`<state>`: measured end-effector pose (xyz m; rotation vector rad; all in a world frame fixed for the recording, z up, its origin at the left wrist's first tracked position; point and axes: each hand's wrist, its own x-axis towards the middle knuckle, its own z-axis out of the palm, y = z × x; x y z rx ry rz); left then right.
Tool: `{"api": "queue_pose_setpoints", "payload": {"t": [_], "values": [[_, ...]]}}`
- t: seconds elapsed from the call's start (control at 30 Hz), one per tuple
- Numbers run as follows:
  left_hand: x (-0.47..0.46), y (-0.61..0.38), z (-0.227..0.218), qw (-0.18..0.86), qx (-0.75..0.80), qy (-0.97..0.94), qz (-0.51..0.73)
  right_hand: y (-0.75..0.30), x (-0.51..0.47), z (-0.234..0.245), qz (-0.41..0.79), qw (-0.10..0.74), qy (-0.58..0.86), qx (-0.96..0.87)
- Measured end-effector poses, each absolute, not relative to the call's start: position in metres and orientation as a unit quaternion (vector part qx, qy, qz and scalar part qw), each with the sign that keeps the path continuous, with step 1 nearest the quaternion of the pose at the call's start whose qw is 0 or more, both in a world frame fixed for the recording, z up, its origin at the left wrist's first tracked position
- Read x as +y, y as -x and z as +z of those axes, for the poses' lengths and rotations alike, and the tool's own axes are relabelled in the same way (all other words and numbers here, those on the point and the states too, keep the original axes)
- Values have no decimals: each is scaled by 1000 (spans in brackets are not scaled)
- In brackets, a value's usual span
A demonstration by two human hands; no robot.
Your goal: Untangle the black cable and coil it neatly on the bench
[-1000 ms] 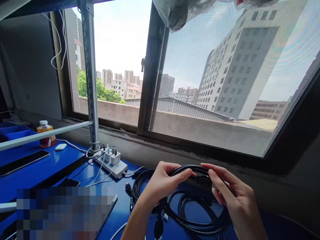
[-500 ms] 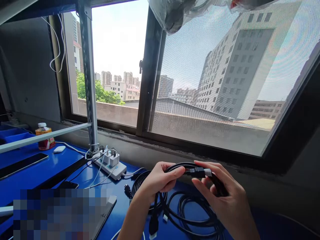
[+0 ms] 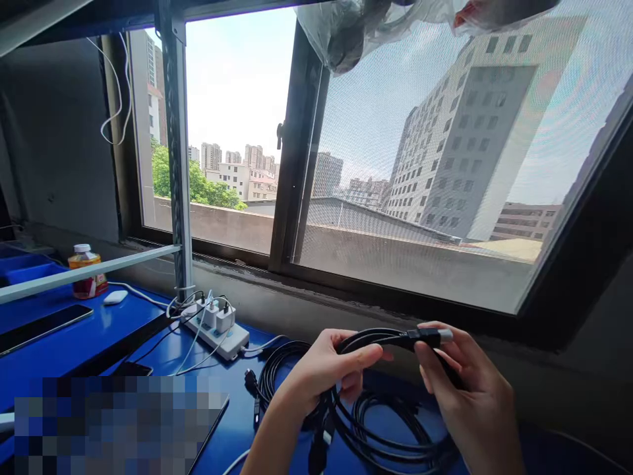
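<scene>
Both my hands hold a black cable (image 3: pixel 380 338) just above the blue table (image 3: pixel 89 336), near the window sill. My left hand (image 3: pixel 326 369) pinches the looped strands with thumb and fingers closed. My right hand (image 3: pixel 469 389) grips the cable close to its end, and the black plug with a silver tip (image 3: pixel 429 337) sticks out above the fingers. The rest of the cable lies in a coil (image 3: pixel 395 429) on the table beneath my hands, and other connectors (image 3: pixel 319 442) dangle below my left hand.
A white power strip (image 3: pixel 213 327) with chargers plugged in lies to the left by a metal upright (image 3: pixel 177 152). Farther left are a white mouse (image 3: pixel 115 297), an orange bottle (image 3: pixel 87 270) and a dark phone (image 3: pixel 42 325). A blurred patch covers the lower left. A plastic bag (image 3: pixel 356 26) hangs above.
My right hand has slid along the cable to the right, and the plug end now shows above its fingers. My left hand has kept its pinch on the loops.
</scene>
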<state>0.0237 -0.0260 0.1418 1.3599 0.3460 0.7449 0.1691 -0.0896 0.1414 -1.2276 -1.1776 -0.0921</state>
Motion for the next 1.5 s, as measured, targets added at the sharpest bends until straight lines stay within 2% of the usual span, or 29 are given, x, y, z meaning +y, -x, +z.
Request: {"api": "queue_pose_setpoints", "payload": {"t": [0.27,0.47,0.6,0.73,0.93,1.03,1.17,1.3,1.5], "values": [[-23,-18,146,624,199,-656,375,-169,-89,140,1,725,531,-440],[-15,-12,139,566,261,-700,349,-155,-91,146,-9,769,497,-402],[-14,-10,135,494,349,-728,323,-148,-90,144,-45,760,512,-398],[-15,-11,134,519,386,-707,288,-147,-89,141,-65,741,512,-430],[-7,-6,134,485,427,-699,306,-153,-82,141,-2,726,485,-487],[-1,8,135,497,426,-711,258,-161,-77,139,61,686,529,-497],[8,32,132,472,464,-718,215,-161,-66,131,133,572,593,-551],[23,52,121,471,505,-694,205,-148,-44,114,153,483,601,-618],[42,71,96,478,528,-679,179,-132,-3,72,175,444,628,-614]]}}
